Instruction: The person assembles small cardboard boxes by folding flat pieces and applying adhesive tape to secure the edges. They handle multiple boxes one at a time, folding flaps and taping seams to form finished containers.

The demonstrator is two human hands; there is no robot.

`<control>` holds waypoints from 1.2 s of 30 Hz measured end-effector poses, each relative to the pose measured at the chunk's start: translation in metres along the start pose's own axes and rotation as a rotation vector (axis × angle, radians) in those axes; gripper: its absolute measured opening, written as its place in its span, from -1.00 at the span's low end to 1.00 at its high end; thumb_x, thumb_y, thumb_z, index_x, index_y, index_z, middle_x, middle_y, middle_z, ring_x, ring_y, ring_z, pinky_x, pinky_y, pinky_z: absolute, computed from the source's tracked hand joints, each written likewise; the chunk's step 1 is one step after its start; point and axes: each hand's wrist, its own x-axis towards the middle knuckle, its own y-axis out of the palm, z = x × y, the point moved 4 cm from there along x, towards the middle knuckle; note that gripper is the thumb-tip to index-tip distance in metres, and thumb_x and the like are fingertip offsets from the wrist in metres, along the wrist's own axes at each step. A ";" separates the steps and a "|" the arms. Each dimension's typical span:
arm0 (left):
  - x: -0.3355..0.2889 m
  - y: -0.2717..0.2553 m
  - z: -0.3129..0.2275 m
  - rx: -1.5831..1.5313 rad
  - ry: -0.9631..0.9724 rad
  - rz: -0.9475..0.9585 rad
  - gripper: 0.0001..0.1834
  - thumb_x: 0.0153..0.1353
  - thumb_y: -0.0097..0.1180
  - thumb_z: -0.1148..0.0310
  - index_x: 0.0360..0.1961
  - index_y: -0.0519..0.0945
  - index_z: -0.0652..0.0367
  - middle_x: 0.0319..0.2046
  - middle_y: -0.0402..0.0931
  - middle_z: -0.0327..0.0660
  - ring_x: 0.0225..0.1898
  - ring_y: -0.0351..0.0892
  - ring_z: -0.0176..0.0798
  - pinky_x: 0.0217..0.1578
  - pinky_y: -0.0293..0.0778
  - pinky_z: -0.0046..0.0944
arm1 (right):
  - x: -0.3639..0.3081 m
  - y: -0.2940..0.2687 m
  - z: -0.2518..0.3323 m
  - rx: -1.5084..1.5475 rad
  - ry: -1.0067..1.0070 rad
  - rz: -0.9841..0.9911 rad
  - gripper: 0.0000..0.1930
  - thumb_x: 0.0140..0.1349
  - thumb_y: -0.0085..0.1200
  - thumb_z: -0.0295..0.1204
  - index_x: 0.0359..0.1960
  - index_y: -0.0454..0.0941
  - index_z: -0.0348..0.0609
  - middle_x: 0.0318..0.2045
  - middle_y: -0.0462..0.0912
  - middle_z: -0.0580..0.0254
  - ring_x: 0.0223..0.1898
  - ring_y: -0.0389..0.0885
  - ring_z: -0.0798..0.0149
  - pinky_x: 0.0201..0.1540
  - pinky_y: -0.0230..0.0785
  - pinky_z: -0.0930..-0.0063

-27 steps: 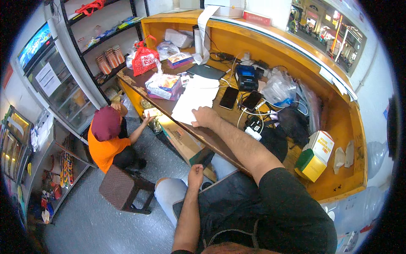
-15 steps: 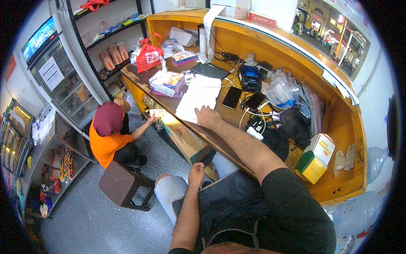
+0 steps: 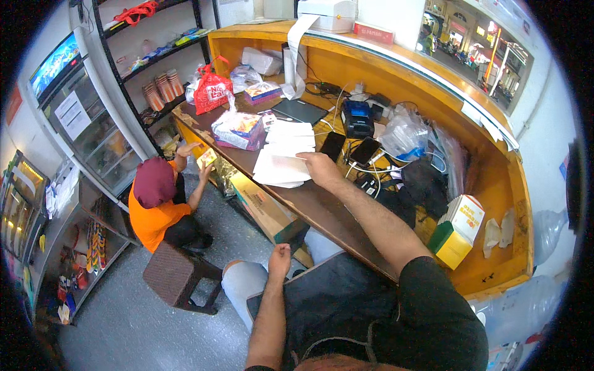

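A fanned stack of white paper sheets (image 3: 281,151) lies across the brown desk top (image 3: 238,153). At its right edge my right hand (image 3: 320,170) has its thumb and fingers pinched on a paper sheet, which looks lifted a little and overlaps the others. My left hand (image 3: 279,262) is over my lap below the desk's edge, its fingers curled in with nothing visible in them. Right of the stack are two dark phones, the nearer-left phone (image 3: 333,145) and another phone (image 3: 366,150) among white cables.
A person in orange (image 3: 151,207) crouches at left, holding a small yellow box (image 3: 206,157). Beside them is a brown stool (image 3: 180,275). The desk bears a red bag (image 3: 213,93), wrapped packs (image 3: 238,131), a card terminal (image 3: 359,117) and a yellow-green carton (image 3: 456,232).
My right hand has shifted rightward and up along the stack, and the sheets have spread apart. The crouching person has raised the small box and brought both hands nearer it.
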 end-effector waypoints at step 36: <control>-0.058 -0.050 -0.144 -1.192 -0.057 0.238 -0.12 0.58 -0.15 -0.37 0.43 0.41 0.29 0.09 0.66 -0.05 0.12 0.72 -0.06 0.02 0.71 -0.07 | -0.189 -0.042 0.056 -0.296 -0.153 0.141 -0.59 0.44 0.11 -0.32 0.28 0.60 -0.10 0.24 0.69 0.00 0.33 0.61 -0.10 0.35 0.50 0.01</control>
